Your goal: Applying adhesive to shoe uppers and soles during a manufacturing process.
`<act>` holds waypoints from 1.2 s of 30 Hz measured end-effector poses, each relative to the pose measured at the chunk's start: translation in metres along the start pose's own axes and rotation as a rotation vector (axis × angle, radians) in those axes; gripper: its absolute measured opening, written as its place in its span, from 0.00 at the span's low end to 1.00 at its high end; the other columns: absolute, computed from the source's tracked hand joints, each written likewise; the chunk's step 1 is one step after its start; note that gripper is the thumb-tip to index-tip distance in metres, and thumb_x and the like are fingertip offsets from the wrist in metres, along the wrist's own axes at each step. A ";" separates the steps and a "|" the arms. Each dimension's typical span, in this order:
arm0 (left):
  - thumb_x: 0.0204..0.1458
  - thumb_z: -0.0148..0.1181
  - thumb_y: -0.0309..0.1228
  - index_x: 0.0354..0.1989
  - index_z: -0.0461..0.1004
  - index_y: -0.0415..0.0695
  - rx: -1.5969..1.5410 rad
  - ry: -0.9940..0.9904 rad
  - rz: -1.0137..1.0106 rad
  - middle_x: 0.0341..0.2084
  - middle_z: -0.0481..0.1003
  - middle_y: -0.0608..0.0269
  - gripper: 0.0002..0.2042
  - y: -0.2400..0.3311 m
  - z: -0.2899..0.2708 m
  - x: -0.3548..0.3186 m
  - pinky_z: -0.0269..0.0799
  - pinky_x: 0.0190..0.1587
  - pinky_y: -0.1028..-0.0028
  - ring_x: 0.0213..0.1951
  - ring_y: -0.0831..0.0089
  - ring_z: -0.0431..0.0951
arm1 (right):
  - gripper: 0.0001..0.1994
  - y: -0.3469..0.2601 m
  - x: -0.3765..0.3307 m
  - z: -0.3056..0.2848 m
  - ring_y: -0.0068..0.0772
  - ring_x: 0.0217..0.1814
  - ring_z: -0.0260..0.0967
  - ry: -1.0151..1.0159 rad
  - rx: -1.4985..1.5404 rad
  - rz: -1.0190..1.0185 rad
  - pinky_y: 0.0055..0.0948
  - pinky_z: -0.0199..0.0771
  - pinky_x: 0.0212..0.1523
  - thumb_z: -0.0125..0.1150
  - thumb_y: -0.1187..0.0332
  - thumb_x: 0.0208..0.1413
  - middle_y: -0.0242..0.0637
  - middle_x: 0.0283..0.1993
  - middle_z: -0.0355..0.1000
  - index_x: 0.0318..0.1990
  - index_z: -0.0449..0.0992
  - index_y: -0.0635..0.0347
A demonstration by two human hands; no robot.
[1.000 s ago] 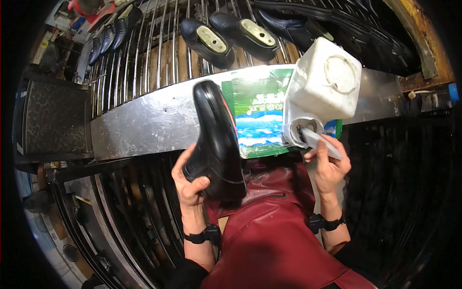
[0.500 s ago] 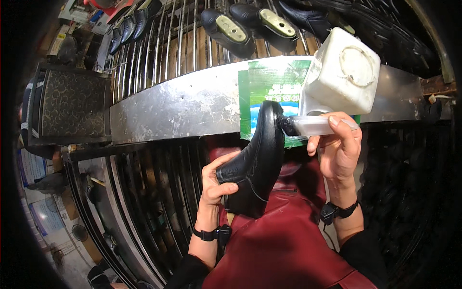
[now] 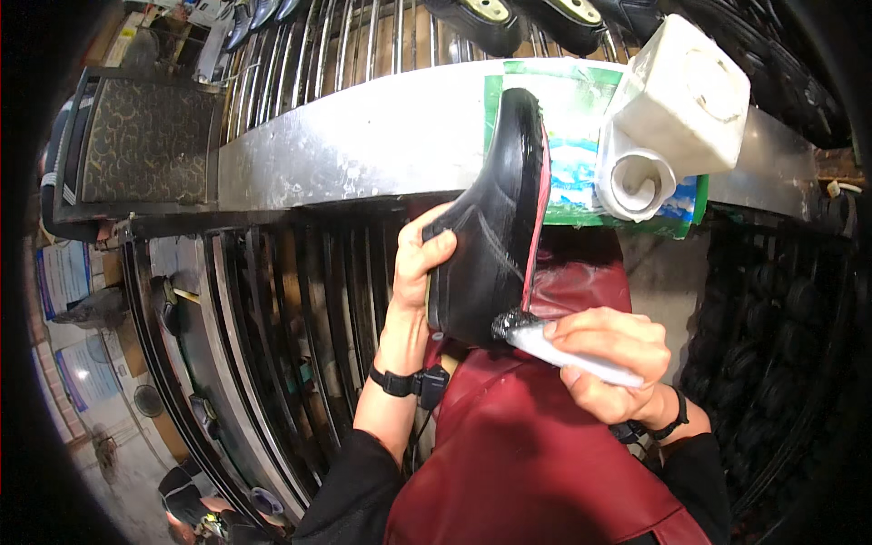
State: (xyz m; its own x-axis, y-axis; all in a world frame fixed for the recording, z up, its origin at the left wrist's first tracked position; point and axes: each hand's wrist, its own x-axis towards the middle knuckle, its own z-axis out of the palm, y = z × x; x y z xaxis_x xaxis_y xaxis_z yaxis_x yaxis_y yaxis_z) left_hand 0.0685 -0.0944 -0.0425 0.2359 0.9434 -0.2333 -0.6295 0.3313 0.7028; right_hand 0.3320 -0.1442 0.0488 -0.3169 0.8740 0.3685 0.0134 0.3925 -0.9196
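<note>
My left hand (image 3: 422, 259) grips a black leather shoe (image 3: 490, 218) at its heel side, thumb pressed on the upper. The shoe is tilted with its toe pointing away from me, over the metal bench edge. A pinkish-red line runs along its right-hand lower edge. My right hand (image 3: 618, 354) is closed on a brush with a whitish handle (image 3: 577, 354). Its black, wet-looking bristles (image 3: 516, 324) touch that edge near the heel. Beyond my right hand, a white plastic container (image 3: 686, 100) with an open round mouth (image 3: 636, 184) lies on a green and blue printed sheet (image 3: 572, 159).
A metal ledge (image 3: 363, 136) crosses in front of me, with a rack of metal bars (image 3: 354, 45) behind it. Several black shoes (image 3: 472, 27) rest on the rack. A dark patterned panel (image 3: 150, 141) stands at the left. My lap bears a red apron (image 3: 518, 454).
My right hand has brought the brush from the toe end back toward me, to the heel end. The shoe has shifted away from me and turned, showing the pinkish-red edge. The view has shifted too.
</note>
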 end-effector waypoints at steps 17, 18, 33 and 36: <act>0.69 0.55 0.40 0.59 0.73 0.30 -0.452 0.052 -0.124 0.46 0.83 0.46 0.22 0.011 0.032 0.000 0.87 0.46 0.63 0.41 0.60 0.88 | 0.15 -0.050 0.065 -0.015 0.41 0.35 0.82 -0.130 -0.210 -0.052 0.34 0.84 0.40 0.64 0.76 0.28 0.51 0.34 0.80 0.31 0.81 0.68; 0.70 0.53 0.40 0.59 0.73 0.31 -0.469 0.029 -0.061 0.46 0.83 0.46 0.22 0.009 0.037 -0.001 0.88 0.47 0.62 0.41 0.59 0.88 | 0.15 -0.055 0.071 -0.016 0.41 0.34 0.82 -0.139 -0.222 -0.039 0.33 0.83 0.39 0.64 0.75 0.28 0.51 0.33 0.80 0.30 0.81 0.68; 0.64 0.63 0.27 0.61 0.73 0.41 0.791 0.172 0.428 0.48 0.78 0.60 0.17 -0.029 0.064 -0.004 0.80 0.45 0.73 0.46 0.74 0.79 | 0.17 -0.083 0.143 -0.038 0.37 0.31 0.78 -0.330 -0.297 -0.219 0.30 0.78 0.38 0.57 0.73 0.21 0.48 0.33 0.80 0.27 0.80 0.65; 0.61 0.66 0.25 0.60 0.73 0.44 1.056 0.162 0.520 0.48 0.76 0.60 0.19 -0.033 0.068 0.001 0.79 0.44 0.73 0.48 0.73 0.76 | 0.19 -0.079 0.154 -0.054 0.37 0.36 0.80 -0.474 -0.220 -0.208 0.30 0.78 0.41 0.53 0.76 0.21 0.48 0.37 0.81 0.29 0.81 0.64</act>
State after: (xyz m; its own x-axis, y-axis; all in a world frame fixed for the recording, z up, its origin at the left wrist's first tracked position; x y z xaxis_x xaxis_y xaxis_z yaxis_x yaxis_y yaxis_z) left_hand 0.1398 -0.1055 -0.0197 -0.0119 0.9765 0.2150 0.3175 -0.2002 0.9269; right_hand 0.3336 -0.0255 0.1855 -0.7247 0.5672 0.3914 0.0862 0.6381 -0.7651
